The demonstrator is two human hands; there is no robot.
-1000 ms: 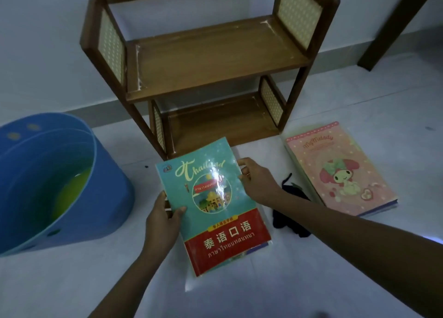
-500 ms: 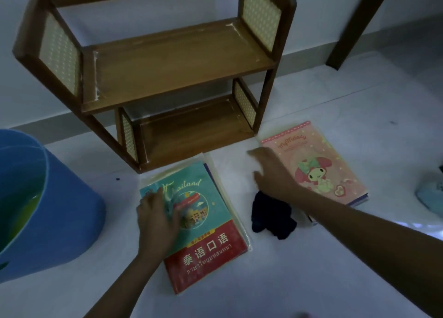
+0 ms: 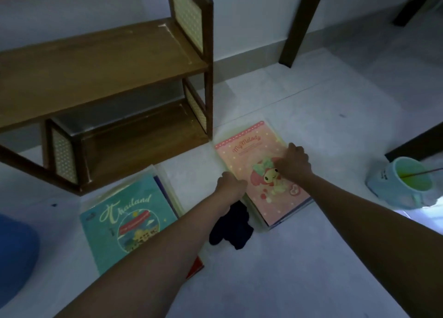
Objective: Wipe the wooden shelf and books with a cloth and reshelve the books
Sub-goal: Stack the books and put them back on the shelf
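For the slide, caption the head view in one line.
Both hands, left and right, grasp the pink book beside the empty wooden shelf.

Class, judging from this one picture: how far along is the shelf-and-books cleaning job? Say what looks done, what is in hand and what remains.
Done: hard to confirm; the wooden shelf stands empty, so the books are off it. In hand: the left hand and right hand both grip the pink book on the floor. Left: the dark cloth lies unused beside it, the teal Thailand book also lies on the floor, and nothing is reshelved.
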